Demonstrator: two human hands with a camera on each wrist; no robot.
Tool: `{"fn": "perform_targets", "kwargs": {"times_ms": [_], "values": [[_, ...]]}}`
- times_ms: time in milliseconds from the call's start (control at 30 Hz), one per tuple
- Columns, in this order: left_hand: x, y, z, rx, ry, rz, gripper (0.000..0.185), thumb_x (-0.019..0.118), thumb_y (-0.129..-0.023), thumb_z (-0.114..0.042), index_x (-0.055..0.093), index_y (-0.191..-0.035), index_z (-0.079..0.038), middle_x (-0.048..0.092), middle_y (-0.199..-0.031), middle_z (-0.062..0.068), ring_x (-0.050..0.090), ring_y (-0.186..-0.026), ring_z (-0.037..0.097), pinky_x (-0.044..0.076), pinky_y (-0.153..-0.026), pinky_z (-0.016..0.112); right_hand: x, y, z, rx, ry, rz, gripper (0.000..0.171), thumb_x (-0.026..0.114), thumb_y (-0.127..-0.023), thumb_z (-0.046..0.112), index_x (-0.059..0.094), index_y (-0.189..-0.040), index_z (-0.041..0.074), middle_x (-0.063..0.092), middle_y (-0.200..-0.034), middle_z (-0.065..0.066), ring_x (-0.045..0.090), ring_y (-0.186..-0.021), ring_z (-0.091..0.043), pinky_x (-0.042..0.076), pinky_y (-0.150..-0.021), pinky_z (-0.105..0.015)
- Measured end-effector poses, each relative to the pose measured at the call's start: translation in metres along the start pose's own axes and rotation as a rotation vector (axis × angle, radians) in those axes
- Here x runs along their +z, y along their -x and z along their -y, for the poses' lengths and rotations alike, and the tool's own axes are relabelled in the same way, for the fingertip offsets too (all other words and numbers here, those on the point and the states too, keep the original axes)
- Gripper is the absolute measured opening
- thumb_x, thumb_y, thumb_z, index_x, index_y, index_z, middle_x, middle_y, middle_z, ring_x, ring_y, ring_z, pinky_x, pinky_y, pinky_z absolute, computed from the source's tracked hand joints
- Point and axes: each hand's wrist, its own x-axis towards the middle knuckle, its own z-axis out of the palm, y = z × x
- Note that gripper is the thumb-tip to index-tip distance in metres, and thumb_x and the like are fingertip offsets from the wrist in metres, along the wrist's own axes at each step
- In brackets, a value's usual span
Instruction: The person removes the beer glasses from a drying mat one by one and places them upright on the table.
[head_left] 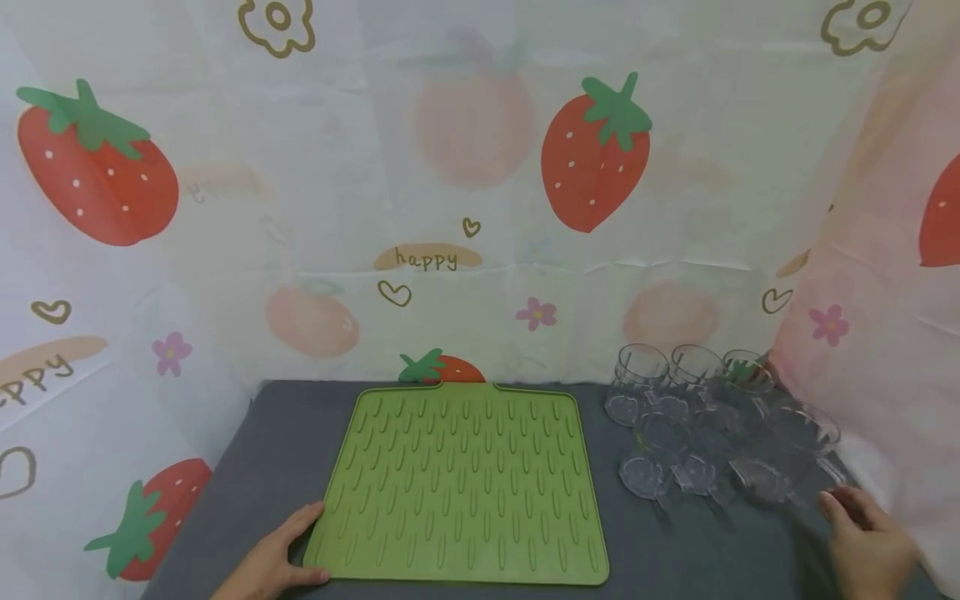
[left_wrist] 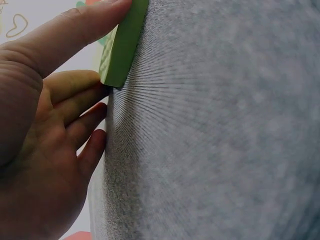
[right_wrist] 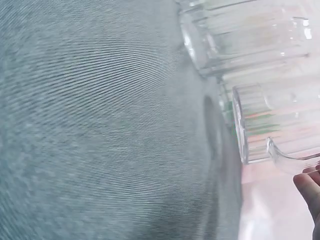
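A green ridged mat (head_left: 457, 487) lies on the dark grey cloth. My left hand (head_left: 268, 557) rests at its near left corner, thumb along the front edge and fingers against the left side. The left wrist view shows these fingers nearly straight beside the mat's corner (left_wrist: 121, 50). At the far right, my right hand (head_left: 872, 542) pinches the handle of a clear glass mug (head_left: 787, 450). Seen from the right wrist, the fingertips (right_wrist: 306, 186) grip that handle, and the mug's base (right_wrist: 241, 125) stands off the cloth above a shadow.
Several more clear mugs (head_left: 696, 379) stand upright in rows right of the mat, close beside the held one. White fabric (head_left: 495, 208) printed with strawberries hangs behind the table and along its sides. The grey cloth (head_left: 292, 425) covers the tabletop.
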Motion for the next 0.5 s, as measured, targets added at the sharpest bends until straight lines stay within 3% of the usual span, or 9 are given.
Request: {"fn": "perform_targets", "kwargs": {"times_ms": [267,500], "values": [[0.001,0.003,-0.002,-0.015,-0.003,-0.010,0.100,0.083,-0.075,-0.039,0.031,-0.150,0.003,0.028,-0.151,0.036,0.030,-0.136,0.058,0.038,-0.099,0.067,0.004,0.006,-0.010,0.012,0.088,-0.008,0.028,0.073,-0.084,0.002,0.066,-0.081,0.030,0.047,-0.061,0.046,0.048,-0.056,0.026,0.038,-0.054,0.004],[-0.001,0.003,-0.004,-0.003,0.000,-0.002,0.098,0.082,-0.077,-0.037,0.031,-0.150,0.004,0.027,-0.151,0.037,0.030,-0.135,0.059,0.039,-0.098,0.067,0.006,0.008,-0.014,0.068,0.075,-0.004,0.019,0.073,-0.085,0.005,0.069,-0.084,0.024,0.049,-0.060,0.044,0.049,-0.055,0.024,0.038,-0.054,0.002]]}}
